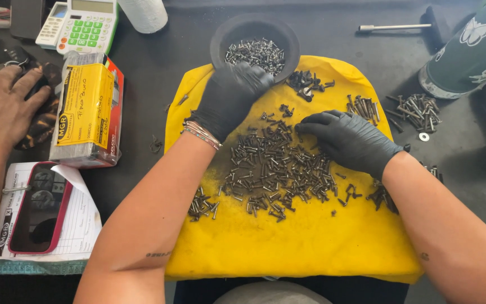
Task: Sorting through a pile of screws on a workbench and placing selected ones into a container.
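Both of my bare forearms come up from the bottom edge onto a yellow cloth (288,247) spread over the dark table (158,73), and both hands wear black gloves. My left hand (229,98) is up at the near rim of a round black bowl (223,39), fingers curled together over the rim as if pinching something small; the glove hides what, so I cannot tell whether a screw is between them. Beaded bracelets (201,134) sit on that wrist. Inside the bowl lies a heap of small silvery screws (256,53). My right hand (350,141) lies palm down on the cloth, fingers loosely spread and pointing left, their tips touching the right edge of the big loose scatter of dark screws (277,171) in the middle of the cloth; it grips nothing that I can see. Smaller sorted heaps sit around it: one near my left forearm (202,206), one just beside the bowl (306,83), one at the cloth's upper right (362,106). Off the cloth to the right lies a pile of longer screws (417,110) next to a dark green bottle (471,50). Far left, another person's bare hand (4,107) rests on the table, near a yellow-labelled box (88,110), a calculator (80,23) and a red-cased phone (39,207) on papers.
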